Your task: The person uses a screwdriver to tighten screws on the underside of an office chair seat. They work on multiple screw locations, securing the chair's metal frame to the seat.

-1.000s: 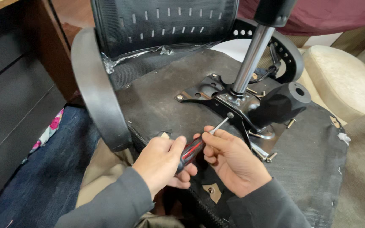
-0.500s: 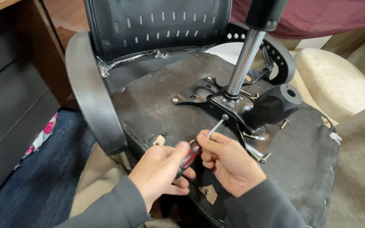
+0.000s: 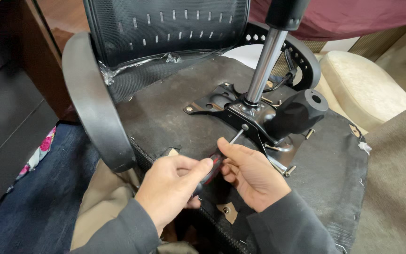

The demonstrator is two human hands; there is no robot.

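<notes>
- Presently upturned: office chair, underside of the seat point(image 3: 165, 117) facing up, mesh backrest point(image 3: 165, 28) at the far edge, armrest point(image 3: 95, 113) along the left edge.
- Bolted near the middle of the seat underside: black metal plate point(image 3: 217, 106), with a chrome column point(image 3: 261, 66) rising from it and a black lever housing point(image 3: 297, 113) just beside it on the right.
- Left hand point(image 3: 170, 188): closed around the red-and-black handle of a screwdriver point(image 3: 214, 162), near the front edge of the seat.
- Right hand point(image 3: 252, 176): fingers pinched on the upper handle and shaft, steadying it.
- Screwdriver tip resting on a screw point(image 3: 244, 127) at the near edge of the plate; whether seated in the head cannot be told.
- Compared with a second ago: tip still on the same screw, both hands shifted only slightly, left hand wrapped further over the handle; view drawn in closer.
- Judged from that: turning of this screw under way, plate not yet released.
- Loose bolts point(image 3: 287, 170) lying on the seat by the plate's right corner.
- Beige cushion point(image 3: 363, 84) well apart, beyond the right edge.
</notes>
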